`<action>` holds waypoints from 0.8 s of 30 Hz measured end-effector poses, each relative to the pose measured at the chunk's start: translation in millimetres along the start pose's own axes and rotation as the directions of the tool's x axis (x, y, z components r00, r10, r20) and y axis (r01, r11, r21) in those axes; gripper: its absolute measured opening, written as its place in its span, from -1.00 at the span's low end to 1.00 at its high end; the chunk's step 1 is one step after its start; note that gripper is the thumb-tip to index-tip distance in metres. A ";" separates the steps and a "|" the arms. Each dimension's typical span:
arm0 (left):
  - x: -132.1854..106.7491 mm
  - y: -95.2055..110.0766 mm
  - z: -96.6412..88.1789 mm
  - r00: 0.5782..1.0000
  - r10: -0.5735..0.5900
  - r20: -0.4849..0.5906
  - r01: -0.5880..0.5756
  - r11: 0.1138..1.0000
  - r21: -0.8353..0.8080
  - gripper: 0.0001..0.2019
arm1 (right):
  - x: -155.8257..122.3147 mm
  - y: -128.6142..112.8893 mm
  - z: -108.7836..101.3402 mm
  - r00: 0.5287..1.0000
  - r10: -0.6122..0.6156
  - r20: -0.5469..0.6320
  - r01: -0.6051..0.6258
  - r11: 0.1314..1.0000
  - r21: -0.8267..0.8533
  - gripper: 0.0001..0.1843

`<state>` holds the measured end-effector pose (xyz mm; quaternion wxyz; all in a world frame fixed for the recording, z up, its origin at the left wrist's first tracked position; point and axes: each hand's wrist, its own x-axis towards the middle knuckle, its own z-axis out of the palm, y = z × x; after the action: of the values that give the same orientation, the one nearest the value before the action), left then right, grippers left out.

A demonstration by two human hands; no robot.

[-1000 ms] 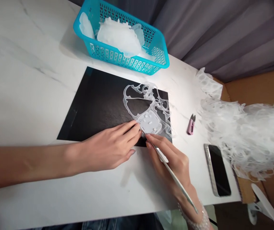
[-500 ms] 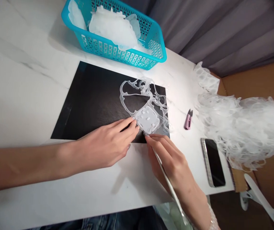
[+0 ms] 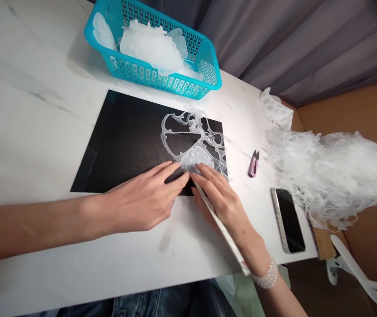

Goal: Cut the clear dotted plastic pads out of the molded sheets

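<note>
Table (image 3: 39, 149): white, marbled, with a grey curtain (image 3: 280, 39) behind the far side.
Mat (image 3: 122, 136): black sheet lying flat; both hands work over its near right area.
Part (image 3: 192, 159): pale, knobbed plate near the mat's right end, joined or lying close to a clear frame (image 3: 162, 132); which of the two, cannot tell.
Left hand (image 3: 148, 196): fingers stretched and slightly spread, tips at the part's near left corner; thumb set back, no pinch visible. Pressure cannot be read.
Right hand (image 3: 223, 200): fingers and thumb pinch a slim white tool (image 3: 223, 229); one fingertip rests on the part.
Tool tip: hidden near the meeting fingertips.
Basket (image 3: 162, 82): blue, beyond the mat, holding whitish pieces (image 3: 151, 46).
Right side: snips (image 3: 253, 167), phone (image 3: 290, 222), heap of clear scrap (image 3: 333, 163).
Technique, judged: pin the part flat with the left fingertips, but clear of the tool's line. Keep strokes short and shallow along the edge, braced by the resting right fingertip.
Risk, judged: with fingertips this close, a slip could nick a finger or gouge the rim; loose frame strands may snag.
</note>
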<state>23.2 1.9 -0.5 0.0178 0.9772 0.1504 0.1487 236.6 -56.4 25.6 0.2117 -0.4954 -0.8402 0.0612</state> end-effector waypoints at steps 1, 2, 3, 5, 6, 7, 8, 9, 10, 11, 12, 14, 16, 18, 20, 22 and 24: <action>0.2 -0.5 -0.5 1.000 0.008 0.007 -0.008 1.000 0.002 -0.64 | 1.3 2.8 0.6 1.000 0.013 -0.011 -0.013 0.999 0.041 -0.67; 0.5 -1.0 -1.0 1.000 0.015 0.013 -0.015 1.000 0.003 -0.64 | 2.6 5.0 1.1 0.999 0.034 -0.021 -0.032 0.996 0.084 -0.68; 0.7 -1.6 -1.5 1.000 0.021 0.016 -0.021 1.000 0.005 -0.64 | 3.6 6.7 1.5 0.998 0.057 -0.027 -0.054 0.991 0.121 -0.69; 1.3 -3.1 -2.3 0.999 0.031 0.015 -0.031 1.000 0.007 -0.65 | 4.2 8.3 2.6 0.995 0.094 -0.033 -0.088 0.984 0.155 -0.71; 1.6 -4.0 -2.6 0.999 0.032 0.019 -0.032 0.999 0.004 -0.65 | 3.6 8.5 3.5 0.995 0.099 -0.033 -0.093 0.984 0.151 -0.70; 1.8 -5.2 -2.9 0.999 0.030 0.023 -0.030 1.000 -0.004 -0.64 | 2.6 8.6 4.6 0.995 0.088 -0.038 -0.082 0.987 0.136 -0.68; 2.0 -6.5 -3.2 0.999 0.027 0.028 -0.027 0.999 -0.019 -0.64 | 1.3 8.5 5.6 0.997 0.065 -0.043 -0.059 0.992 0.113 -0.65; 2.1 -7.8 -3.5 0.999 0.026 0.033 -0.025 0.999 -0.040 -0.64 | -0.1 8.3 6.5 0.999 0.034 -0.038 -0.031 0.996 0.084 -0.61; 2.1 -9.2 -3.9 0.999 0.026 0.035 -0.024 0.998 -0.065 -0.64 | -1.2 7.9 7.0 1.000 0.003 -0.022 -0.002 0.999 0.052 -0.59; 1.8 -10.5 -4.1 0.999 0.029 0.035 -0.026 0.995 -0.093 -0.65 | -2.0 7.5 6.9 1.000 -0.027 -0.001 0.027 0.999 0.018 -0.57; 1.3 -11.6 -4.3 0.999 0.035 0.034 -0.031 0.992 -0.120 -0.65 | -2.5 6.8 6.3 0.998 -0.051 0.027 0.051 0.999 -0.015 -0.56; -0.4 -13.2 -4.3 0.998 0.045 0.034 -0.040 0.987 -0.156 -0.65 | -2.6 4.6 4.2 0.994 -0.073 0.084 0.079 0.995 -0.067 -0.55; -2.6 -13.7 -3.8 0.998 0.048 0.042 -0.040 0.985 -0.166 -0.62 | -2.4 1.1 3.1 0.991 -0.085 0.101 0.094 0.992 -0.088 -0.55; -4.6 -13.8 -3.2 0.997 0.048 0.055 -0.038 0.986 -0.164 -0.60 | -2.1 -3.5 4.6 0.993 -0.082 0.081 0.087 0.994 -0.062 -0.53; -5.4 -13.7 -2.7 0.997 0.051 0.057 -0.041 0.986 -0.163 -0.59 | -1.2 -7.1 7.3 0.997 -0.075 0.027 0.074 0.997 0.027 -0.53; -5.0 -13.8 -2.7 0.997 0.063 0.047 -0.055 0.986 -0.158 -0.57 | 0.2 -4.6 6.3 0.999 -0.012 -0.035 0.019 0.983 0.180 -0.54; -4.1 -14.1 -3.2 0.997 0.074 0.034 -0.068 0.987 -0.148 -0.54 | -0.2 10.4 -3.6 0.970 0.202 -0.135 -0.140 0.917 0.373 -0.60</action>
<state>14.5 14.1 0.3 0.0870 0.9808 0.1036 0.1408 246.6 -51.7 25.5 0.3638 -0.5233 -0.7468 0.1900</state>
